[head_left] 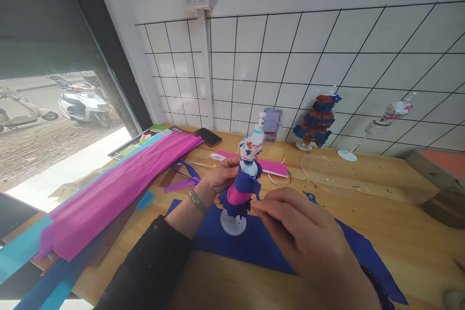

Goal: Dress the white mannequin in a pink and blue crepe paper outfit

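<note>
A small doll-like figure [251, 147] stands tilted on a round white base [233, 223] in front of me. Blue and pink crepe paper wraps its lower body as a ruffled skirt [236, 205]. My left hand [221, 175] is closed around its back at waist height, the fingertips partly hidden behind it. A blue paper strip [247, 184] crosses the waist, with a narrow end hanging at the right. My right hand [301, 227] is pinched at that end, thumb and forefinger together beside the skirt. A blue paper sheet [225, 242] lies flat beneath the base.
Pink crepe paper [127, 189] is stacked at the left, near a black phone [209, 137]. A pink strip [272, 167] lies behind the figure. Against the tiled wall stand a brown-and-blue dressed figure [317, 123] and a leaning white one [390, 114]. A box [443, 184] sits far right.
</note>
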### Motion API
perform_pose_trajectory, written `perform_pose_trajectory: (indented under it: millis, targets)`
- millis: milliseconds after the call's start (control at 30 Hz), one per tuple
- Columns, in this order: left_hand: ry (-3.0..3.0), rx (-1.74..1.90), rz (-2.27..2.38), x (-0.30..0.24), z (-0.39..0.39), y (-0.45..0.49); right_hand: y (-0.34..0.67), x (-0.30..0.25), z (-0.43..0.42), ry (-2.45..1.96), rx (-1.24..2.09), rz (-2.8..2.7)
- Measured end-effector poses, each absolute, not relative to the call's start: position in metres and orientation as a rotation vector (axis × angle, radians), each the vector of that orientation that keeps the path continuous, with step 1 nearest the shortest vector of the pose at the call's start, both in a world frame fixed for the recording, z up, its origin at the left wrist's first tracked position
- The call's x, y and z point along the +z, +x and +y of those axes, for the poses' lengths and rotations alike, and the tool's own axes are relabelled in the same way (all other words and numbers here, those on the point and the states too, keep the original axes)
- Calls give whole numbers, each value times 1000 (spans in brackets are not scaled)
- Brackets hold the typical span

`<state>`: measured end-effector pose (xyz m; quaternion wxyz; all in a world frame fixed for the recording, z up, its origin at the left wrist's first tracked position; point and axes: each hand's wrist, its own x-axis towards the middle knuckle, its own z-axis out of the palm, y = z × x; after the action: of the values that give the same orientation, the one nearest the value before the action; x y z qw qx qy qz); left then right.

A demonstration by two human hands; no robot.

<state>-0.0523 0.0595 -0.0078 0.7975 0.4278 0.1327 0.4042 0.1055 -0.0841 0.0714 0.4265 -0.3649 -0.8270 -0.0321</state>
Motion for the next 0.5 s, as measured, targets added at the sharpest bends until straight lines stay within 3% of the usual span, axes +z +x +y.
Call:
perform_pose_trajectory:
  millis: [500]
  targets:
    - [969,837,182,-6,61,-55,89,68,-96,-875,-163,-2054]
